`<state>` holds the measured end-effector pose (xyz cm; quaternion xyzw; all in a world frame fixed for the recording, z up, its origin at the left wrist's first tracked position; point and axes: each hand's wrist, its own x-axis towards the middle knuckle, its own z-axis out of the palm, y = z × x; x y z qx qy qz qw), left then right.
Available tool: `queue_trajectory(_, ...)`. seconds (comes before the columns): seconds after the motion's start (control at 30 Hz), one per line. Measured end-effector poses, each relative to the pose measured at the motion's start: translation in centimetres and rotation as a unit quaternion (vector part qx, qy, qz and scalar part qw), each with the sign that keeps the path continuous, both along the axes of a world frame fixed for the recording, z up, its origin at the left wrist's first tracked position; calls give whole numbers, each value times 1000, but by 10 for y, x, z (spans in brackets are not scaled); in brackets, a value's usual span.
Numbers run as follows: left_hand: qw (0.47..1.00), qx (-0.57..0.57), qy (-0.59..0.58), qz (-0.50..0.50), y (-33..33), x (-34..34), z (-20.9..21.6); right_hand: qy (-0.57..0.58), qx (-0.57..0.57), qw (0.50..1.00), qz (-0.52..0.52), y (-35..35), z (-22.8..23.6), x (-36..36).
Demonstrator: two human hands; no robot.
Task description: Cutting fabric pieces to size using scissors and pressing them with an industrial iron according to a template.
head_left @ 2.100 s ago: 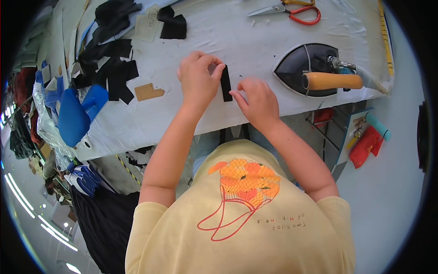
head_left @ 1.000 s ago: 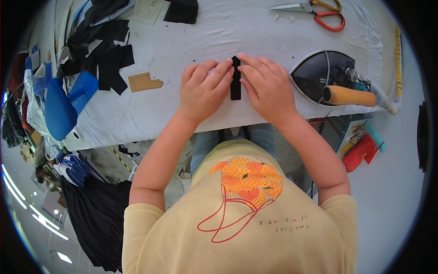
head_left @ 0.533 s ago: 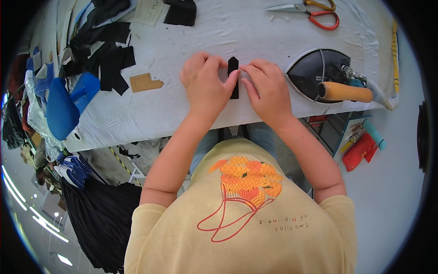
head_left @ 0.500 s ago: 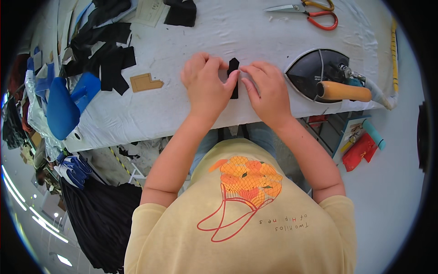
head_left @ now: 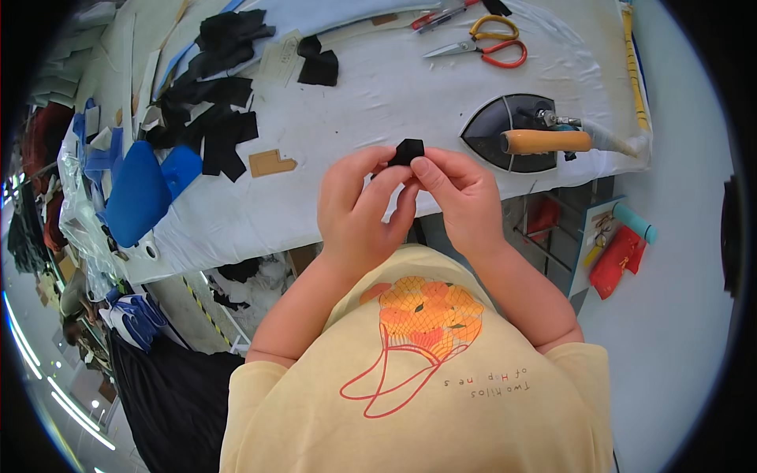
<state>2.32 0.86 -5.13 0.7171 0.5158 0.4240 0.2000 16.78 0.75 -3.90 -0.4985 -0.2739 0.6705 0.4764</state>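
Note:
Between my fingertips is a small black fabric piece (head_left: 409, 150) with an angled tip, raised off the white-covered table (head_left: 378, 94). My left hand (head_left: 356, 197) pinches its left side with the fingers curled. On its right edge, my right hand (head_left: 464, 193) presses thumb and fingers together. The lower part of the piece is hidden behind my fingers. To the right of my hands rests an iron (head_left: 516, 118) with a wooden handle (head_left: 546, 141). A brown cardboard template (head_left: 271, 162) lies left of my left hand.
Scissors (head_left: 489, 46) with yellow and red handles lie at the back right. Several black fabric pieces (head_left: 229, 138) spread over the left side, near a blue padded object (head_left: 138, 195). The iron's hose (head_left: 611, 142) runs to the table's right edge.
My hands have lifted the black fabric piece from the table toward me and now grip it at both sides. The view has shifted, so more of the table's far side shows.

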Motion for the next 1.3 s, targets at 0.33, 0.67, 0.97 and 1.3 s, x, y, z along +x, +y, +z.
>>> queue_trajectory(0.33, 994, 27, -77, -67, 14, -28, 73, -202, 157, 965, 51, -13, 63, -8)
queue_trajectory(0.67, 965, -71, -234, -96, 7, -33, 82, -300, 263, 916, 50, -13, 92, -15)
queue_trajectory(0.97, 954, -93, -270, -88, 4, -38, 92, -234, 266, 935, 23, -6, 97, -20)
queue_trajectory(1.3, 926, -171, -314, -117, 5, -43, 97, -289, 324, 898, 63, -1, 106, -14)
